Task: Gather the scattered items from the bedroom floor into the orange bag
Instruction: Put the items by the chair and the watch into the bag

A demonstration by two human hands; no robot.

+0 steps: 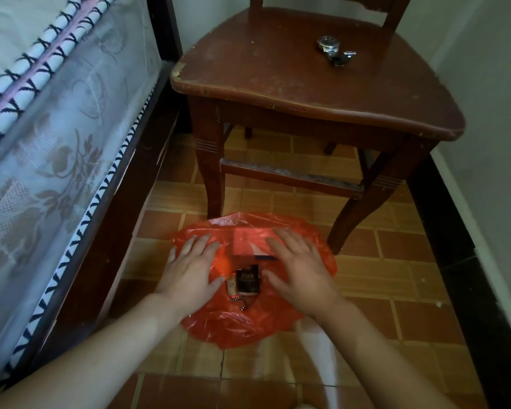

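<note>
We have both hands flat and spread, left hand (189, 270) and right hand (300, 267), pressing the orange bag (242, 326) on the tiled floor before the chair (307, 93); thin, limp, slippery film, we judge, best pinched at its rim.

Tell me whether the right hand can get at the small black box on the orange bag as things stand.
Probably yes. The right hand lies open on the orange bag, right beside the black box, with nothing between them.
</note>
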